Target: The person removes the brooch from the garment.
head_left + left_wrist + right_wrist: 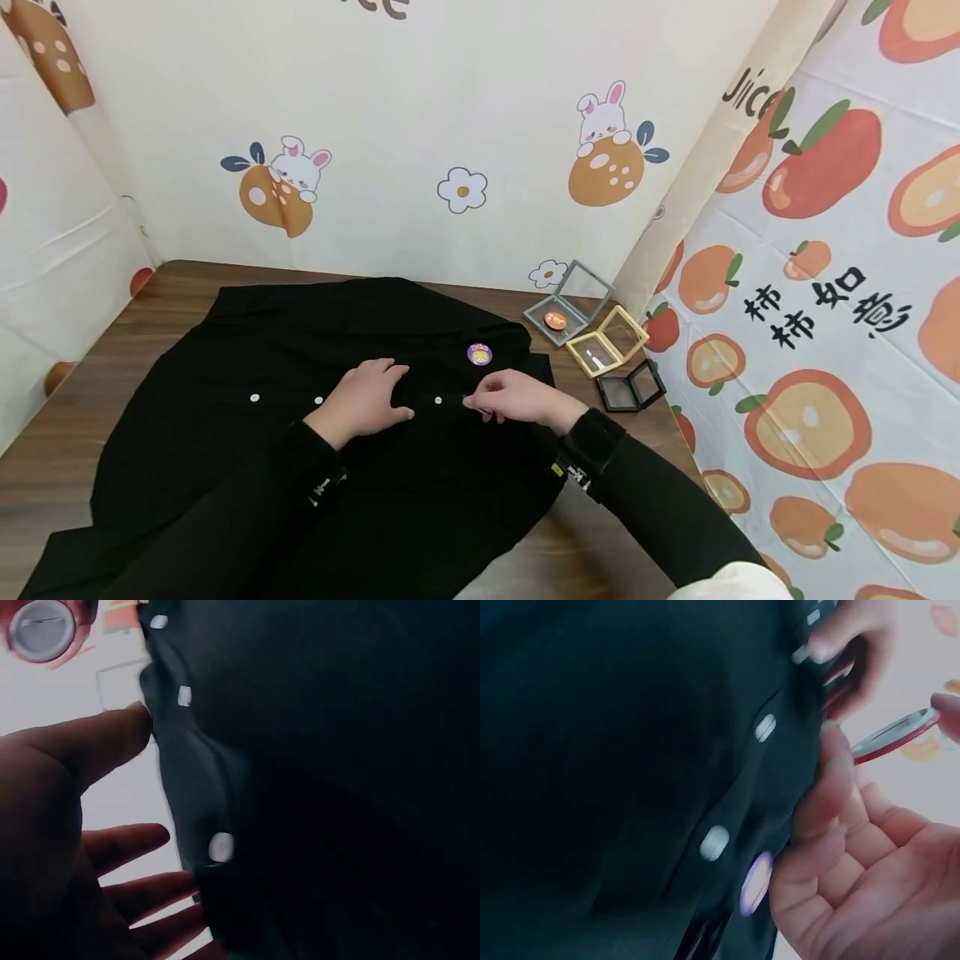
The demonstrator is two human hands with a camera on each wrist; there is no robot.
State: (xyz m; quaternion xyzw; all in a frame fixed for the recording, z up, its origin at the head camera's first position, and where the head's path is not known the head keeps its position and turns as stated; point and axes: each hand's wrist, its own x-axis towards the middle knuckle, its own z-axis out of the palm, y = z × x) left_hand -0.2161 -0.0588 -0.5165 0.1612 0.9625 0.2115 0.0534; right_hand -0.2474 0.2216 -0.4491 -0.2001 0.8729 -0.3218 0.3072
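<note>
A black shirt (247, 467) with white buttons lies spread over the table, and a purple round pin badge (479, 354) sits on its upper right part. My left hand (362, 403) is over the button line, fingers spread and thumb apart, with nothing held. In the left wrist view its fingertips are at the cloth edge by a button (221, 847). My right hand (517, 397) is right of another button (438, 401). Between thumb and finger it pinches a round pin badge (896, 736) with a red rim; the metal back with its pin faces the left wrist camera.
Along the right table edge stand three opened display cases: a grey one (536, 315) with an orange badge (555, 321) in it, a gold one (576, 347) and a black one (617, 407). Printed curtains (390, 200) close off the back and sides. Brown wood (37, 492) shows at the left.
</note>
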